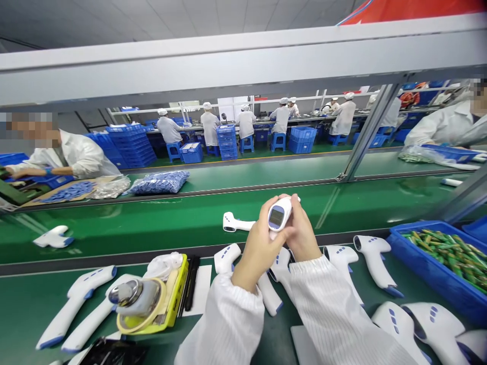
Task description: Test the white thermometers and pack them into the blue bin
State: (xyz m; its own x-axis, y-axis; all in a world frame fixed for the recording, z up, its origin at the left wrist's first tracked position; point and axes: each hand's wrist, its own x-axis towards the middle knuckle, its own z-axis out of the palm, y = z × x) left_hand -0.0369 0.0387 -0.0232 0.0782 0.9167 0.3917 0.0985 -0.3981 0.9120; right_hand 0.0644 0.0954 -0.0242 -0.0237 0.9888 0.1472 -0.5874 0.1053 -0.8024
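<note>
Both my hands hold a white handheld infrared thermometer (279, 214) up above the bench, its small display facing me. My left hand (261, 248) wraps its lower body, and my right hand (301, 230) presses against it from the other side. Its handle is hidden by my fingers. Close beneath my hands lie more white thermometers with blue trim, one (228, 258) by my left wrist and one (375, 258) to the right. Another thermometer (239, 221) lies on the green conveyor belt (171, 228) just beyond my hands.
A yellow-based tape dispenser (152, 304) stands on the bench to my left. A blue tray of green cylindrical parts (437, 263) sits at right. Beyond the belts, a co-worker's white sleeve (83, 157) shows at left, and rows of workers and stacked blue crates fill the back.
</note>
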